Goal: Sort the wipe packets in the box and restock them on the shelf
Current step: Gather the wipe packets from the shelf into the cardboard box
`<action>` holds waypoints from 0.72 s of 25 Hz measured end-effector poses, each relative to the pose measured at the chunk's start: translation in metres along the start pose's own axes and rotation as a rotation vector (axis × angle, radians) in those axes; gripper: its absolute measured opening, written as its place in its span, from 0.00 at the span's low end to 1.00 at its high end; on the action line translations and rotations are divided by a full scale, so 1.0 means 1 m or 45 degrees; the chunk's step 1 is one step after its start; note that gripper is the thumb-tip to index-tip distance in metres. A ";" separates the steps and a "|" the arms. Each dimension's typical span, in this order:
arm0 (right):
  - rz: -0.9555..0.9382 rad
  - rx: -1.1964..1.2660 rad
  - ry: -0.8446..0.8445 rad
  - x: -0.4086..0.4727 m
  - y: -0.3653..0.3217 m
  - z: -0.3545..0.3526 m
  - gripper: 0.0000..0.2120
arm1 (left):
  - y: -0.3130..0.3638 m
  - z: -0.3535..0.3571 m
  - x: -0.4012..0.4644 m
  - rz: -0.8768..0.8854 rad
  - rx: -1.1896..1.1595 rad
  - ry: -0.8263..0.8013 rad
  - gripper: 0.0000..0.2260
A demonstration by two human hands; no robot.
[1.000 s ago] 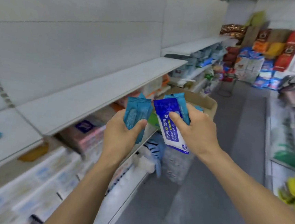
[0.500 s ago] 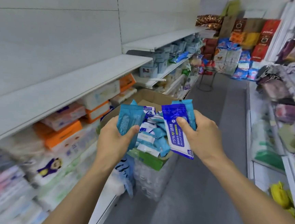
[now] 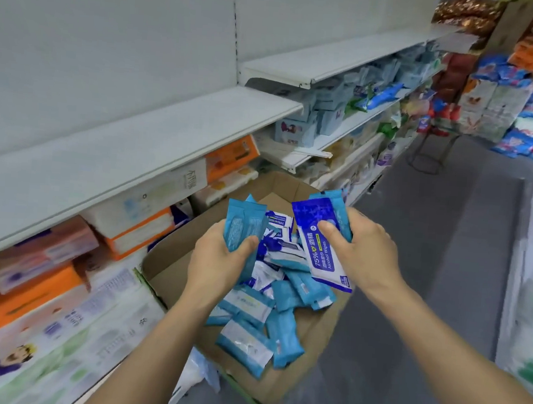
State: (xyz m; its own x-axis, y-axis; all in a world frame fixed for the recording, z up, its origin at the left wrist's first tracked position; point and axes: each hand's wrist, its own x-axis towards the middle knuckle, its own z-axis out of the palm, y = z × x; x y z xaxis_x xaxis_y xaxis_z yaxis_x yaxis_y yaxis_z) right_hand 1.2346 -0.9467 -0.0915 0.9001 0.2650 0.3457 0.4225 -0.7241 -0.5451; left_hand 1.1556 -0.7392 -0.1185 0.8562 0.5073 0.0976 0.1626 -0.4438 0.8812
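Cardboard box (image 3: 169, 264) beside shelf (image 3: 134, 154) holds loose wipe packets (image 3: 267, 324). Left hand (image 3: 218, 262) grip grasps light-blue packets (image 3: 243, 225); right hand (image 3: 360, 252) grasps dark-blue alcohol packet (image 3: 319, 245). Types kept separate, likely for sorting.

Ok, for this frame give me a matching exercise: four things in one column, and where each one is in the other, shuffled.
Things:
1. light blue packets
2. alcohol wipes packet
3. loose packets
4. orange-and-white packs

Places:
A. under the white shelf, at the left
B. gripped in the left hand
C. piled in the cardboard box
D. pinched in the right hand

Pairs: 1-B, 2-D, 3-C, 4-A
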 end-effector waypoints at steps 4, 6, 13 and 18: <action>-0.083 -0.021 -0.156 0.072 0.041 0.043 0.16 | -0.023 0.032 0.052 -0.181 0.139 0.098 0.02; -0.125 -0.013 -0.291 0.106 0.061 0.069 0.15 | -0.035 0.048 0.074 -0.281 0.221 0.148 0.02; -0.364 -0.162 -0.749 0.217 0.105 0.173 0.17 | -0.087 0.111 0.145 -0.606 0.600 0.217 0.09; -0.488 -0.195 -1.237 0.224 0.114 0.255 0.23 | -0.133 0.150 0.156 -0.746 0.956 0.104 0.24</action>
State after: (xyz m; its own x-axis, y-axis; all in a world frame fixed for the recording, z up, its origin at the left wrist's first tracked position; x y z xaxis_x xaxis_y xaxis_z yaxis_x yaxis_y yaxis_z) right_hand 1.5111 -0.8078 -0.2709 0.4359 0.8401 -0.3229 0.7396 -0.5388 -0.4035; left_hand 1.3409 -0.7116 -0.2896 0.5067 0.8367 -0.2080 0.8510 -0.4467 0.2762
